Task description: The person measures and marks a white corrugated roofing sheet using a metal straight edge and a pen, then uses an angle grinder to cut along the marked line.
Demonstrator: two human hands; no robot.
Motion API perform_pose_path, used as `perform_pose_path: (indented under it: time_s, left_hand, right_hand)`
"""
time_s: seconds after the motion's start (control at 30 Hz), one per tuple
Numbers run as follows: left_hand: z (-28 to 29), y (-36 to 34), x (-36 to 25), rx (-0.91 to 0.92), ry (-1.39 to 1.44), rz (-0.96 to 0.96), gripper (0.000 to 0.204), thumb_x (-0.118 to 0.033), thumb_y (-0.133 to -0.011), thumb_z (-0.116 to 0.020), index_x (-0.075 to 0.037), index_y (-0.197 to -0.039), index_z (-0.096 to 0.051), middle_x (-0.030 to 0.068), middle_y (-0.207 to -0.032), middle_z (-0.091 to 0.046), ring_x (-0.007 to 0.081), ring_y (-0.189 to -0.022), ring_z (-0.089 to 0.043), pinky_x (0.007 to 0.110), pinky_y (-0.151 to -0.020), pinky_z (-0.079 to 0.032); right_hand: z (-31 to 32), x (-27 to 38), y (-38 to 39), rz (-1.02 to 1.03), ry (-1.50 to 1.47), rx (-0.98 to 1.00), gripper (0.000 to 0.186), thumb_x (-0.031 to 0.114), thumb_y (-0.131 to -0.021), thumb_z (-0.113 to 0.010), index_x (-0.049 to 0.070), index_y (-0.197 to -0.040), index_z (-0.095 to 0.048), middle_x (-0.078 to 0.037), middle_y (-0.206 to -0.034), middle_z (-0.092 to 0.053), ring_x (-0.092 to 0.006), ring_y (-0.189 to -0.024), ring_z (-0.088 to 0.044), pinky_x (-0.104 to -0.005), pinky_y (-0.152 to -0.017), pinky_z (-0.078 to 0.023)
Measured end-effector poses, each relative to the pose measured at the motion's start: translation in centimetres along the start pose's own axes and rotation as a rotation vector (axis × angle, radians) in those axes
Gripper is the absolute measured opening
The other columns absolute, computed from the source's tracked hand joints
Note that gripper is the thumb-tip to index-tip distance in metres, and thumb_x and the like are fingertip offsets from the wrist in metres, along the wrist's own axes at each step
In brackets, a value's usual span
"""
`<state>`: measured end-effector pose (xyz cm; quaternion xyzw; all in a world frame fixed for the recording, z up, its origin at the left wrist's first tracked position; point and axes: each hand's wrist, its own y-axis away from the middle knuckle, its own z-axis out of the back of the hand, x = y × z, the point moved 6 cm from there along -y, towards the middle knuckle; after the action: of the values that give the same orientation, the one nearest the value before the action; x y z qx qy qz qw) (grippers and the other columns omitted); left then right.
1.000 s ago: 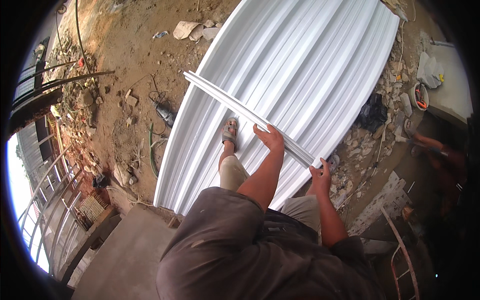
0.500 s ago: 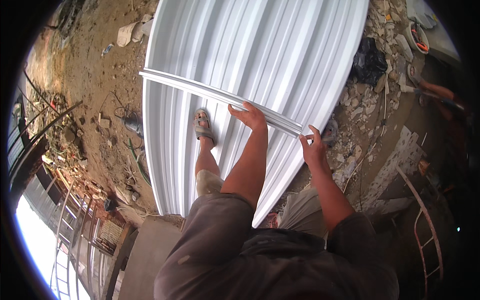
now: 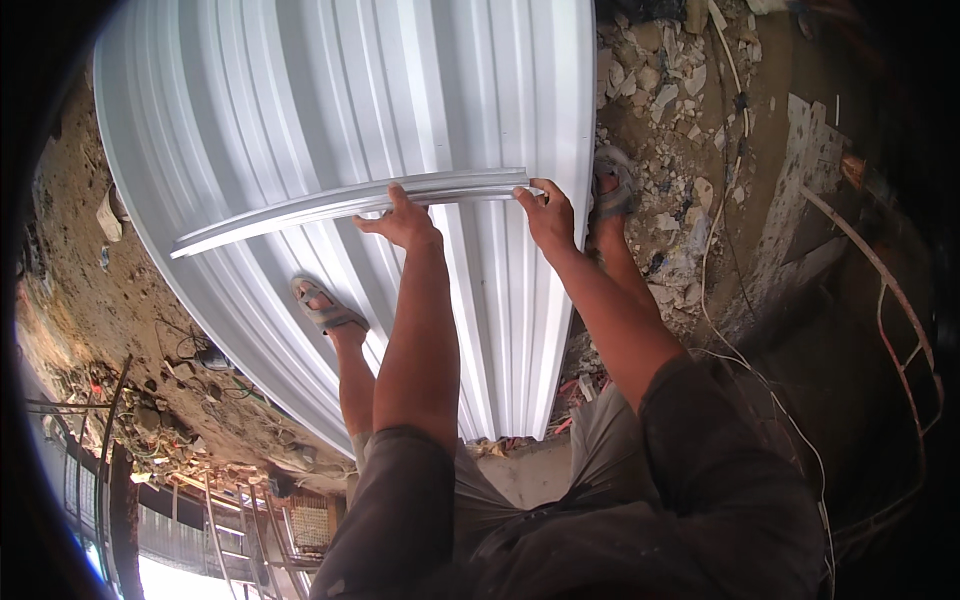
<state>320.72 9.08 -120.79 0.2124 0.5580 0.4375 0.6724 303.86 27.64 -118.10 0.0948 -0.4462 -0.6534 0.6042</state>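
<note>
A long narrow silver-white metal strip (image 3: 275, 220) lies crosswise over a large white ribbed metal sheet (image 3: 260, 85). My left hand (image 3: 405, 222) grips the strip right of its middle, fingers over its edge. My right hand (image 3: 548, 218) pinches the strip at its right end. My left sandalled foot (image 3: 322, 308) rests on the sheet below the strip; my right one (image 3: 612, 192) is on the ground beside the sheet's right edge, just beyond my right hand.
Broken rubble (image 3: 665, 85) and loose cables (image 3: 715, 240) run along the right. A bent rusty metal frame (image 3: 880, 260) stands at the far right. Dirt ground (image 3: 75, 250) with debris borders the sheet on the left, and a metal ladder (image 3: 225, 540) shows at the lower left.
The view has turned, so the sheet and strip appear swung round, the strip now nearly level. Both hands still grip it. The other person at the right has left the view.
</note>
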Motion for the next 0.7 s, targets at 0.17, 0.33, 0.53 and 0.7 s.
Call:
perform_pose_path:
  time_s: [0.17, 0.33, 0.53, 0.7]
  left_hand:
    - [-3.0, 1.1, 2.2, 0.090, -0.002, 0.049, 0.097, -0.009, -0.094, -0.063, -0.029, -0.156, 0.009, 0.0242, -0.151, -0.033, 0.0353, -0.125, -0.052, 0.054, -0.099, -0.054]
    - [-5.4, 2.9, 4.5, 0.097, -0.105, 0.104, 0.103, -0.010, -0.094, -0.067, -0.024, -0.157, 0.013, 0.0190, -0.152, -0.033, 0.0361, -0.128, -0.052, 0.054, -0.098, -0.056]
    - [-8.3, 5.3, 6.9, 0.153, -0.137, 0.253, 0.105, -0.011, -0.090, -0.068, -0.022, -0.157, 0.012, 0.0183, -0.150, -0.034, 0.0351, -0.119, -0.058, 0.048, -0.091, -0.058]
    - [-8.9, 5.2, 7.5, 0.150, -0.146, 0.189, 0.103, -0.011, -0.092, -0.067, -0.022, -0.157, 0.013, 0.0187, -0.150, -0.034, 0.0351, -0.118, -0.058, 0.049, -0.095, -0.056]
  right_hand:
    - [1.0, -1.6, -3.2, 0.073, 0.023, -0.100, 0.044, 0.041, -0.086, -0.074, 0.001, -0.106, -0.070, -0.007, -0.070, -0.058, -0.0196, -0.066, -0.056, -0.0371, -0.065, -0.047]
    - [4.1, -4.0, -6.3, 0.020, -0.041, -0.152, 0.041, 0.038, -0.087, -0.075, 0.003, -0.109, -0.070, -0.010, -0.082, -0.066, -0.0211, -0.075, -0.061, -0.0370, -0.072, -0.049]
    - [7.5, -6.5, -9.8, -0.007, 0.021, -0.256, 0.044, 0.038, -0.087, -0.075, 0.006, -0.118, -0.069, -0.016, -0.102, -0.070, -0.0305, -0.095, -0.066, -0.0406, -0.085, -0.051]
    - [7.6, -5.5, -10.3, 0.000, -0.030, -0.207, 0.041, 0.035, -0.088, -0.074, 0.005, -0.115, -0.069, -0.019, -0.102, -0.071, -0.0315, -0.092, -0.067, -0.0411, -0.084, -0.051]
